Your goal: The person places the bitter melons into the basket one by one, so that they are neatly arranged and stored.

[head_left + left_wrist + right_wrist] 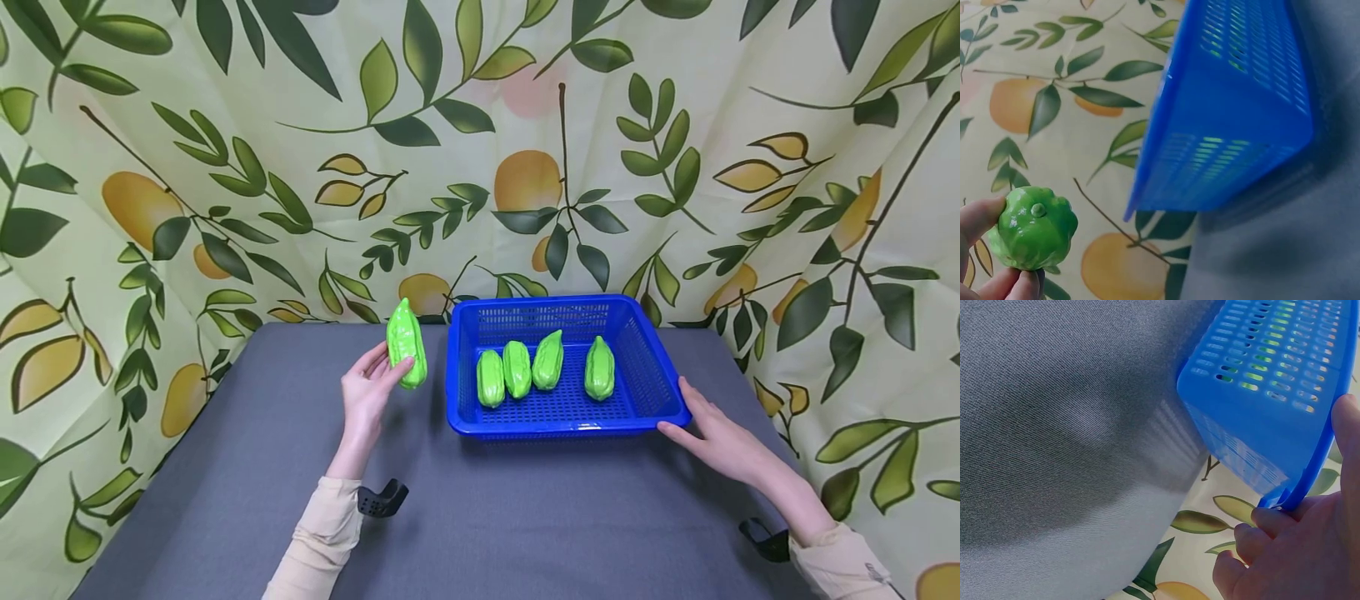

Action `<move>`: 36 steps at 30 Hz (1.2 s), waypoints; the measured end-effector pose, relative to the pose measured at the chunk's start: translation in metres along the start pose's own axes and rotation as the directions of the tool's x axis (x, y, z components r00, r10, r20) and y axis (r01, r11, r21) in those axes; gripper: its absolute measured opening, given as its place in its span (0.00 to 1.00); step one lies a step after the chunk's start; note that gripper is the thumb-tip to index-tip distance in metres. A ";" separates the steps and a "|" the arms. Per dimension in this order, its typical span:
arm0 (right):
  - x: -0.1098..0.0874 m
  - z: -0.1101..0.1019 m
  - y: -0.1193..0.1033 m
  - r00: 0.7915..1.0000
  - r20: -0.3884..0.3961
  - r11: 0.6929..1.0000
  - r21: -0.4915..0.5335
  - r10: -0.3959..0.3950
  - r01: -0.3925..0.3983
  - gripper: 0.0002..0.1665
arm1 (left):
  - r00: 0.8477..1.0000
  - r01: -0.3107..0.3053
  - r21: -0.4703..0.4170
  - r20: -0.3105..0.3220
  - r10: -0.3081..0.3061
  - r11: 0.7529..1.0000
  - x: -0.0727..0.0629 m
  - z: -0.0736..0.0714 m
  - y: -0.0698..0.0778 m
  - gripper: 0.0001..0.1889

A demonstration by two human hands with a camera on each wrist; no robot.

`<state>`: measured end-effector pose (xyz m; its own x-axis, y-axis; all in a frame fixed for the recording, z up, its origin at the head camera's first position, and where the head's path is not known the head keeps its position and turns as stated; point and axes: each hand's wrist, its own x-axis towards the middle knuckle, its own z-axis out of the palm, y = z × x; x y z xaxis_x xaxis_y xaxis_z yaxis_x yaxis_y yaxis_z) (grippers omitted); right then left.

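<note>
My left hand [367, 387] holds a glossy, bright green ridged bitter melon [406, 343] upright between thumb and fingers, left of the blue basket [525, 428]. In the left wrist view, the held bitter melon [1036, 226] shows its rounded end with a small nub. At the basket's front right corner is my right hand [716, 437], thumb on the front rim and fingers along the right side. The right wrist view has its bent fingers [1260, 531] against the rim. Inside the basket lie several more bitter melons, three grouped at left and one bitter melon [599, 369] apart at right.
The basket stands toward the back of a grey cloth-covered table [525, 517]. Behind and beside the table hangs a curtain [450, 167] printed with leaves and orange fruit. Black wrist straps [382, 498] are on both arms.
</note>
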<state>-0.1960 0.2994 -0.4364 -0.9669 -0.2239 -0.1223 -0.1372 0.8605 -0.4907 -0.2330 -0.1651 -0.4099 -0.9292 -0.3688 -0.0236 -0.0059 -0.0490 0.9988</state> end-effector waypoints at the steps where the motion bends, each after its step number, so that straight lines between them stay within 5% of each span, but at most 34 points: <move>1: 0.000 0.000 0.000 1.000 -0.001 1.000 0.000 -0.001 0.001 0.58 | 1.000 -0.004 -0.002 0.006 0.004 1.000 0.000 0.002 0.002 0.32; 27: -0.002 -0.004 -0.004 1.000 0.004 1.000 0.005 -0.009 0.009 0.58 | 0.994 -0.047 -0.038 0.097 0.051 0.998 -0.002 0.039 0.033 0.29; 36: 0.000 -0.001 -0.001 1.000 0.003 1.000 0.001 -0.009 0.009 0.57 | 0.982 -0.077 -0.062 0.171 0.087 0.995 -0.008 0.061 0.042 0.28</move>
<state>-0.1961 0.2989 -0.4348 -0.9649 -0.2332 -0.1207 -0.1458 0.8581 -0.4924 -0.2481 -0.1080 -0.3652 -0.9756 -0.2078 0.0709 0.0888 -0.0779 0.9930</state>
